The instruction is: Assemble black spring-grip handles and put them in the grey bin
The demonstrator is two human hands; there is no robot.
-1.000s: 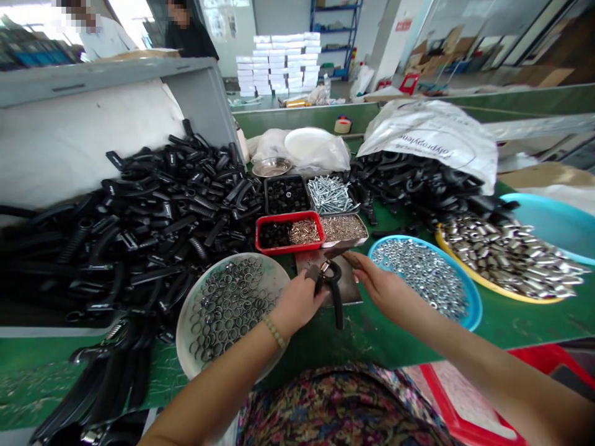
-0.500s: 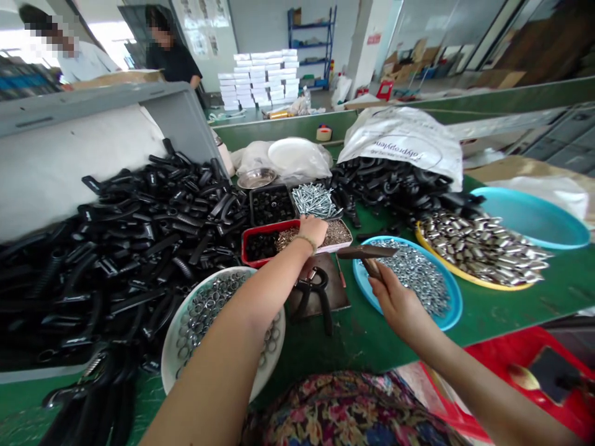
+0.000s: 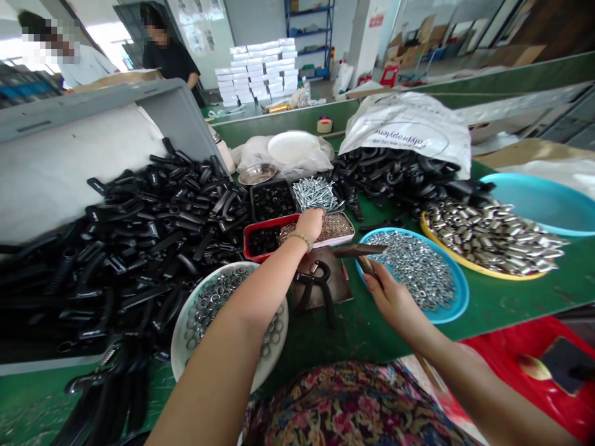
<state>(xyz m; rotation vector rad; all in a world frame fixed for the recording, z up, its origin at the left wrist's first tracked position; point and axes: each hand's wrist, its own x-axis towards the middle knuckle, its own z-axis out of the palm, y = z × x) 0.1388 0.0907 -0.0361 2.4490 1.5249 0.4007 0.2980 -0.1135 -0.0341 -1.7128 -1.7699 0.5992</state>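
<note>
My left hand (image 3: 310,223) is over the tray of small copper-coloured parts (image 3: 338,227), its fingers curled together; whatever lies in them is hidden. A hammer (image 3: 360,250) is in my right hand (image 3: 389,292), gripped by the handle, with the head level beside the blue tray of small silver parts (image 3: 418,272). Between the hands, a black hand gripper with a coil spring (image 3: 320,279) rests on a dark metal plate (image 3: 341,288). Behind my left hand is a heap of silver screws (image 3: 316,193). A bowl of metal rings (image 3: 186,337) is partly covered by my left forearm.
Black handles (image 3: 153,229) spill from a grey crate (image 3: 181,102) on the left. On the right are a white sack (image 3: 404,124) of black parts and a yellow-rimmed tray (image 3: 483,272) of metal sleeves. Two people (image 3: 171,59) stand at the back left.
My left hand has shifted slightly right and farther back over the copper-coloured parts. The hammer stays in my right hand, almost in place. The view has tilted a little.
</note>
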